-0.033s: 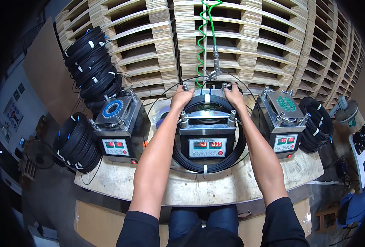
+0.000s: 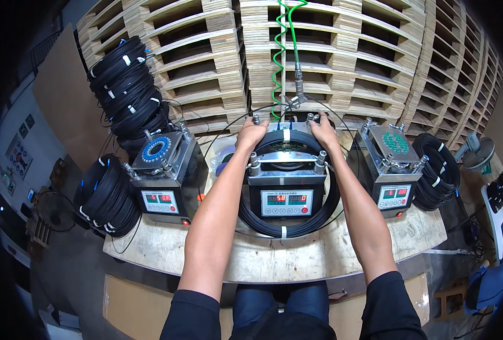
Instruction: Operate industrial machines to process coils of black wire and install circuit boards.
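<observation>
In the middle of the bench stands a polishing-type machine (image 2: 288, 202) with a metal top, corner posts and a red-lit display. A coil of black cable (image 2: 285, 232), bound with white bands, hangs around it, lying over its back and passing below the panel in front. My left hand (image 2: 252, 133) is closed at the back left corner post, thumb beside the knob. My right hand (image 2: 323, 130) grips at the back right post. Both hands' far fingers are mostly hidden behind the machine. Blue-tipped connectors (image 2: 278, 126) show between my hands at the rear.
Similar machines flank it, one with a blue ring (image 2: 156, 149), one with green dots (image 2: 395, 143). Black cable coils (image 2: 124, 85) are stacked at left; more coils (image 2: 435, 170) lean at right. A green spiral air hose (image 2: 276, 62) hangs before wooden pallets (image 2: 353, 42).
The right-hand readout on the middle machine's display shows a different value. My hands stay at the same back posts; the view has shifted very slightly.
</observation>
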A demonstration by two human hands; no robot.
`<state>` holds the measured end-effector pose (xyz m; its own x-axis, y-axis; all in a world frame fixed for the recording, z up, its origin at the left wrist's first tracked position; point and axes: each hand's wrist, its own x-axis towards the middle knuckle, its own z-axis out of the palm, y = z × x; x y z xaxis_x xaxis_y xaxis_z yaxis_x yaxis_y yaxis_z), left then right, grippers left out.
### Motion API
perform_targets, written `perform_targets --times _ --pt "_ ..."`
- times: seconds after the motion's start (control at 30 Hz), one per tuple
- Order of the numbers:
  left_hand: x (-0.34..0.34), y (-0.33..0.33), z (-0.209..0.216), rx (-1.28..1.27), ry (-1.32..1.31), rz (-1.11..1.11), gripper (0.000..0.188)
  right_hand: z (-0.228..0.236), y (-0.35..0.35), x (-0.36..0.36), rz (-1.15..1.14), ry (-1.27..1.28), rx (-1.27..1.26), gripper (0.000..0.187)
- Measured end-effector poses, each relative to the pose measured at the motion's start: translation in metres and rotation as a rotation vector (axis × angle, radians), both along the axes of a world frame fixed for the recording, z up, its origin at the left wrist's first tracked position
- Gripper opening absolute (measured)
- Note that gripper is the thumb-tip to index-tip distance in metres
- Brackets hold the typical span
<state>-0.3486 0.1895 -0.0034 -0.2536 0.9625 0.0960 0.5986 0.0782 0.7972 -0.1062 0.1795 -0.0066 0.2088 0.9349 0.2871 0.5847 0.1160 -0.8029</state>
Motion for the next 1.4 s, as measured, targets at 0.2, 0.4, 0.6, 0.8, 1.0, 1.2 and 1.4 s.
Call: perform_targets --times 0.2,0.4,0.6,0.8,1.0,1.2,1.4 --pt "0.000 -0.011 0.013 -0.077 0.013 0.003 0.078 -0.008 0.013 0.004 0.133 0.136 0.008 0.073" --pt "-0.003 -0.012 0.011 -0.004 -0.015 -0.014 0.076 -0.015 0.024 0.008 0.095 0.201 -0.040 0.070" --pt "0.000 -0.009 0.010 -0.012 -0.036 -0.011 0.077 -0.019 0.031 0.012 0.047 0.170 -0.058 0.059" --pt "-0.003 -0.004 0.008 -0.016 -0.015 -0.034 0.077 -0.022 0.031 0.013 0.031 0.142 -0.017 0.055" --pt "-0.005 0.003 0.002 0.007 -0.035 -0.050 0.072 -0.017 0.023 0.011 -0.009 0.110 -0.017 0.052" --pt "-0.008 0.003 -0.001 0.037 -0.049 -0.086 0.075 -0.006 0.009 0.007 -0.034 0.060 0.012 0.050" --pt "-0.003 -0.011 0.002 0.125 -0.055 -0.069 0.067 -0.009 0.023 0.012 -0.040 0.205 -0.083 0.041"
